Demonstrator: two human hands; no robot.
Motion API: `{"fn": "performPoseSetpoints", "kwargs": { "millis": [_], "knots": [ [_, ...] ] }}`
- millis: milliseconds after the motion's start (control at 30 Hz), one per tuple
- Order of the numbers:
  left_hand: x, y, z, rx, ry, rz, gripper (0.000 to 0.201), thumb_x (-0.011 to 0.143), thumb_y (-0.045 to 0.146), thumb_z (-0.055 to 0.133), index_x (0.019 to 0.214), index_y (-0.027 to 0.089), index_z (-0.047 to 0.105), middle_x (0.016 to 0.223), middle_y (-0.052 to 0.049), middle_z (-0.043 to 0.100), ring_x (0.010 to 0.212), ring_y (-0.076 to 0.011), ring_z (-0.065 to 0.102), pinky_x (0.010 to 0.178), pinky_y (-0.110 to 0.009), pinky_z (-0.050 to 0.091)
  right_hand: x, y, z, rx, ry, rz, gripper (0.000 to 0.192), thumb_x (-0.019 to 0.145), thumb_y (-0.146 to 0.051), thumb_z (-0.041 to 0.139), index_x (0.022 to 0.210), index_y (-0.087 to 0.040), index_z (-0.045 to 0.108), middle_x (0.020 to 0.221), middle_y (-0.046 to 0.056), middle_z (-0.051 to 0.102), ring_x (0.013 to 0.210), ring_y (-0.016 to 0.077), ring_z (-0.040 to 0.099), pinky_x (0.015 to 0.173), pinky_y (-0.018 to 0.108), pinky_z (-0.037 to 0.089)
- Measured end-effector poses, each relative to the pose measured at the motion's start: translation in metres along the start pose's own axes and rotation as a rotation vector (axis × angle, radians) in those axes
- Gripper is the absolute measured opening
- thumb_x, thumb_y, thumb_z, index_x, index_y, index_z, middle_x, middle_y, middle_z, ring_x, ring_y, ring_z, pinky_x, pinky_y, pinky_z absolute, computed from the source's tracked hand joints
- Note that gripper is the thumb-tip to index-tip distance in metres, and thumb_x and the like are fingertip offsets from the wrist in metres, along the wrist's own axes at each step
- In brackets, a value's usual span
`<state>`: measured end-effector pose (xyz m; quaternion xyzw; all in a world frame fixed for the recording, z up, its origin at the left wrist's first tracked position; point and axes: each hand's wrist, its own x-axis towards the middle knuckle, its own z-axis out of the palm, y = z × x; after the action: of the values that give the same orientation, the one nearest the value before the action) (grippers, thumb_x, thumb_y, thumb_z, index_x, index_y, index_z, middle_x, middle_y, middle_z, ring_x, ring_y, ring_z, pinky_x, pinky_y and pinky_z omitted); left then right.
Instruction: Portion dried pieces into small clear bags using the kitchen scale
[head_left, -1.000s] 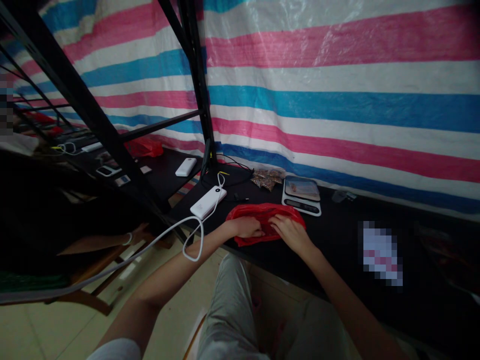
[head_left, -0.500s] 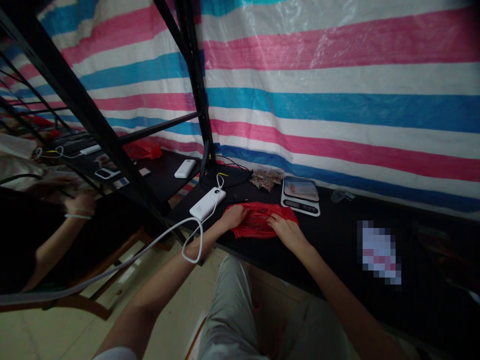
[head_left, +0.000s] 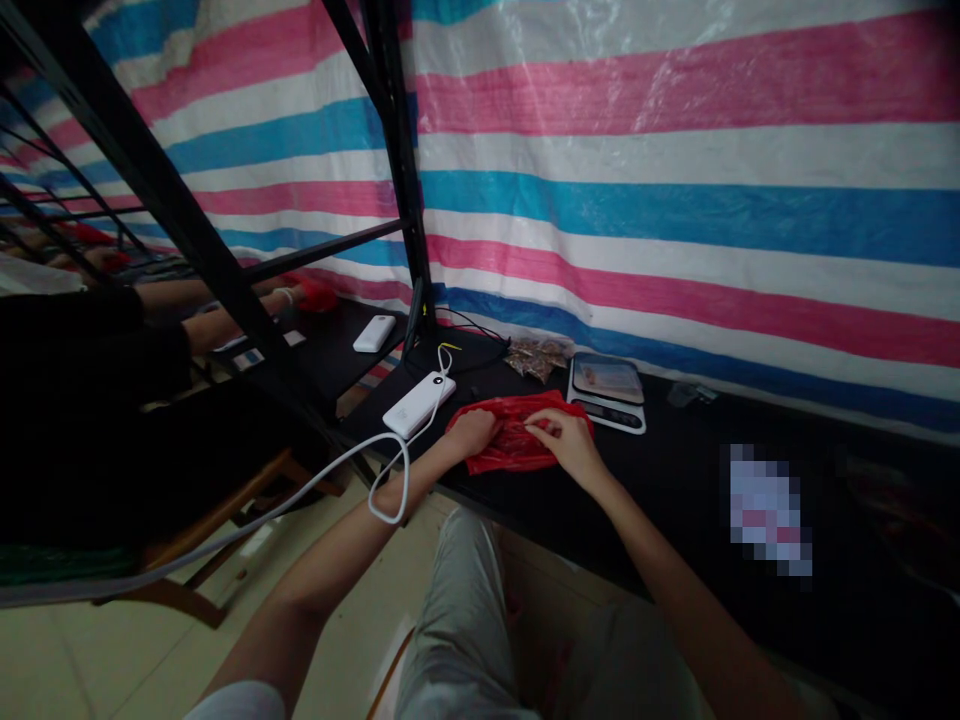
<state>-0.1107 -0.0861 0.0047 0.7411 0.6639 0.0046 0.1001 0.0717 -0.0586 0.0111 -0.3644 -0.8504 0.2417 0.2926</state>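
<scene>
A crumpled red plastic bag [head_left: 510, 440] lies on the black table [head_left: 675, 490] near its front edge. My left hand [head_left: 472, 432] grips the bag's left end. My right hand [head_left: 562, 442] pinches the bag's top edge on the right, fingers curled on the plastic. What is inside the bag is hidden.
A white power bank [head_left: 418, 403] with a white cable lies left of the bag. A digital scale [head_left: 606, 388] and a small packet of brown bits [head_left: 536, 357] sit behind it. A black rack post [head_left: 401, 170] rises at the back. Another person's arms [head_left: 225, 315] reach over the neighbouring table at left.
The bag has been gathered smaller and shifted slightly back. My left hand moved left to its end, my right hand rose to its top edge. The neighbour's arms reached forward over their table.
</scene>
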Motion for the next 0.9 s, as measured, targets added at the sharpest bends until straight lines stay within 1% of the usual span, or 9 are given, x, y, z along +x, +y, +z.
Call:
{"fn": "performPoseSetpoints", "kwargs": {
  "millis": [133,233,300,400,567,633,767,833,900],
  "knots": [
    [0.001,-0.001,0.0,0.007,-0.015,0.049,0.045,0.09,0.035,0.026,0.091,0.008,0.062,0.089,-0.016,0.065,0.086,-0.0213,0.063,0.075,-0.03,0.046,0.014,-0.01,0.013,-0.193,-0.082,-0.13,0.012,0.08,-0.018,0.049,0.083,-0.021,0.061,0.087,0.003,0.062,0.08,0.0151,0.058,0.073,0.025,0.042],
    [0.003,-0.003,0.003,0.009,0.009,0.073,0.047,0.091,0.035,0.023,0.091,0.008,0.062,0.088,-0.016,0.065,0.085,-0.0212,0.063,0.074,-0.031,0.046,0.02,-0.009,0.022,-0.332,-0.164,-0.174,0.014,0.081,-0.013,0.046,0.084,-0.018,0.059,0.087,0.004,0.06,0.083,0.0154,0.058,0.074,0.025,0.041],
    [0.004,-0.005,0.004,0.009,0.024,0.105,0.048,0.091,0.034,0.021,0.091,0.008,0.062,0.087,-0.015,0.065,0.085,-0.0221,0.063,0.074,-0.032,0.046,0.022,-0.005,0.026,-0.372,-0.204,-0.183,0.014,0.082,-0.012,0.045,0.084,-0.017,0.058,0.088,0.005,0.059,0.083,0.0155,0.057,0.075,0.025,0.041],
    [0.004,-0.007,0.005,-0.001,0.025,0.129,0.047,0.091,0.032,0.021,0.091,0.009,0.062,0.087,-0.015,0.065,0.083,-0.0222,0.063,0.073,-0.033,0.046,0.022,0.006,0.031,-0.349,-0.226,-0.177,0.014,0.083,-0.015,0.045,0.087,-0.018,0.058,0.091,0.005,0.058,0.087,0.0151,0.056,0.078,0.027,0.041],
    [0.003,-0.007,0.005,-0.002,0.029,0.089,0.047,0.091,0.034,0.023,0.088,0.007,0.063,0.086,-0.015,0.065,0.082,-0.0219,0.063,0.072,-0.031,0.046,0.021,0.019,0.038,-0.319,-0.199,-0.143,0.014,0.083,-0.019,0.046,0.091,-0.02,0.057,0.11,0.006,0.053,0.102,0.0166,0.05,0.084,0.031,0.041],
    [0.004,-0.007,0.006,-0.004,0.034,0.092,0.049,0.091,0.035,0.022,0.089,0.008,0.062,0.087,-0.015,0.065,0.083,-0.0224,0.063,0.073,-0.031,0.046,0.023,0.022,0.041,-0.316,-0.214,-0.165,0.014,0.083,-0.019,0.046,0.091,-0.02,0.057,0.108,0.006,0.053,0.1,0.0164,0.05,0.085,0.031,0.042],
    [0.006,-0.007,0.007,-0.022,0.007,0.079,0.049,0.091,0.036,0.021,0.09,0.009,0.062,0.088,-0.016,0.065,0.085,-0.023,0.062,0.075,-0.032,0.045,0.03,0.025,0.044,-0.275,-0.24,-0.191,0.009,0.079,-0.017,0.05,0.086,-0.018,0.056,0.096,0.006,0.054,0.091,0.0164,0.052,0.08,0.03,0.043],
    [0.006,-0.008,0.007,-0.048,-0.003,0.066,0.047,0.09,0.035,0.023,0.09,0.009,0.062,0.09,-0.016,0.065,0.086,-0.0231,0.062,0.075,-0.032,0.045,0.032,0.025,0.047,-0.222,-0.238,-0.187,0.008,0.077,-0.015,0.052,0.083,-0.018,0.056,0.091,0.005,0.054,0.088,0.0166,0.052,0.079,0.03,0.043],
    [0.006,-0.01,0.007,-0.073,-0.005,0.056,0.045,0.09,0.035,0.025,0.09,0.009,0.062,0.091,-0.016,0.064,0.086,-0.023,0.062,0.075,-0.031,0.045,0.034,0.026,0.051,-0.109,-0.216,-0.165,0.007,0.075,-0.012,0.052,0.077,-0.018,0.056,0.087,0.005,0.053,0.086,0.0166,0.051,0.079,0.031,0.041]
  ]
}}
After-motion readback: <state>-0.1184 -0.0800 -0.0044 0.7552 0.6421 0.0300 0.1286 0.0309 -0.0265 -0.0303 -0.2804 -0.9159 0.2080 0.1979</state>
